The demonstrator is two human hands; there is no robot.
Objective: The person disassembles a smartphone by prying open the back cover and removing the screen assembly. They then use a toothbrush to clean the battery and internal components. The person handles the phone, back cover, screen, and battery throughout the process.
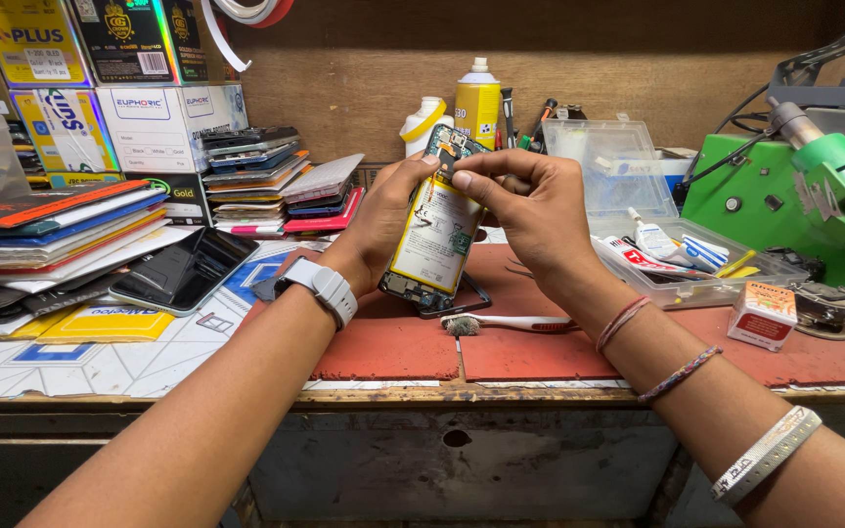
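Note:
An opened phone [434, 235] with its back off, showing a yellow battery and a green circuit board, is held upright above the red mat [393, 347]. My left hand [380, 217] grips its left edge, a grey-strapped watch on that wrist. My right hand [530, 210] pinches at the top of the phone near the board, thumb and forefinger pressed on it. What lies under the fingertips is hidden.
A white toothbrush [501, 323] lies on the mat below the phone. A dark phone [186, 269] rests at left beside stacks of flat packages [51, 230]. A clear plastic tray [682, 259] of small tubes, a small red box [761, 315] and a green machine [804, 196] stand at right. Bottles [477, 103] stand behind.

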